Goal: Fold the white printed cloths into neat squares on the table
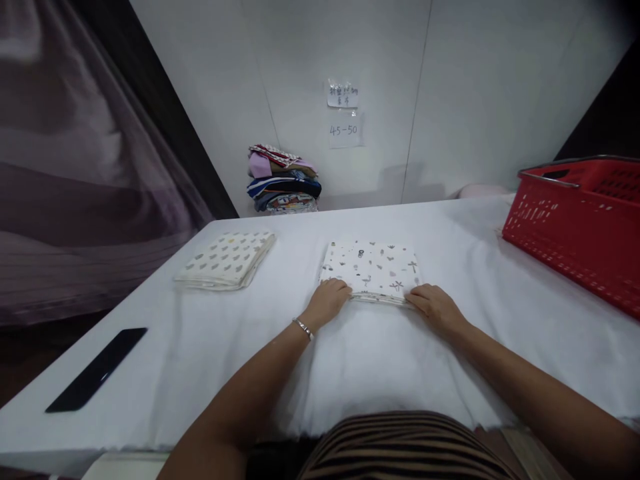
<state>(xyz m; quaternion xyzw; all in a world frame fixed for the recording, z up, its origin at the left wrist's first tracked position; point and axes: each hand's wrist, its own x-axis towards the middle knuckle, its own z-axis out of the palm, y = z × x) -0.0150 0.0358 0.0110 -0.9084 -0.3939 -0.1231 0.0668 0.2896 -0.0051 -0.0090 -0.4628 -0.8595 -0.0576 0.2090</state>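
A folded white cloth (370,267) with small palm, flamingo and leaf prints lies flat in front of me on the white-covered table (240,373). My left hand (329,301) grips its near left corner, with a bracelet on that wrist. At the near right corner, my right hand (436,307) has its thumb and fingers closed on the cloth's edge. Several layers show along the near edge between the hands. To the left lies a second folded cloth (227,260), cream with rows of small leaf-like prints, apart from both hands.
A red plastic basket (575,230) with a metal handle stands at the right. A flat black object (97,370) lies near the left edge. Behind the table is a stack of folded fabrics (284,180) against the wall. A curtain (80,173) hangs at the left.
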